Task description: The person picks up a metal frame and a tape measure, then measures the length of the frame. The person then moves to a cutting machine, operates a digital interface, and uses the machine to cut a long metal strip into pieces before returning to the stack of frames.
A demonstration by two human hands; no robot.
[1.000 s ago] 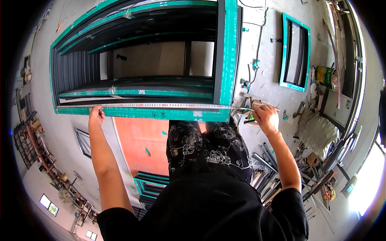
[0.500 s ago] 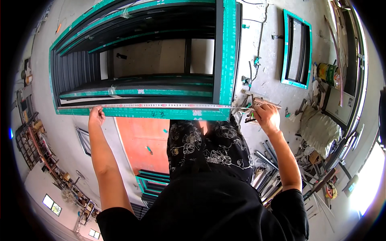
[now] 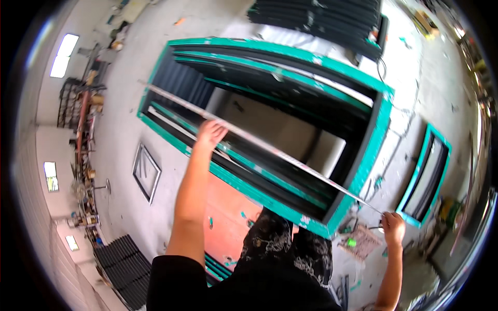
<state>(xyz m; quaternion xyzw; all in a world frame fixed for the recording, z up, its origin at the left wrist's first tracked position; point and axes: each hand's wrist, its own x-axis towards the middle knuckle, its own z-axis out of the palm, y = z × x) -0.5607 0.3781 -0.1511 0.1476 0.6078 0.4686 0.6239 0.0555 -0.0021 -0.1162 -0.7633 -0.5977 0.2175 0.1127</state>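
Observation:
A long white tape measure (image 3: 290, 159) stretches diagonally across the opening of a large black frame with teal film on its faces (image 3: 363, 166). With bent fingers, my left hand (image 3: 211, 133) holds the blade over the near side of the frame. The blade's free end pokes out past the frame's left edge. Beyond the right edge, my right hand (image 3: 394, 228) is closed around the other end of the tape; whether the case sits in that palm is hidden. The blade runs above the frame's inner rails.
A bundle of black profiles (image 3: 316, 23) lies beyond the frame. A smaller teal frame (image 3: 425, 176) is at the right, and a thin metal frame (image 3: 147, 173) rests on the floor at left. An orange-pink board (image 3: 228, 215) lies by my legs. More black profiles (image 3: 124, 269) lie lower left.
My view has turned, so the frame now appears slanted. The tape has left the near edge and lies across the opening. My left hand has moved inward over the frame; the right reaches farther out.

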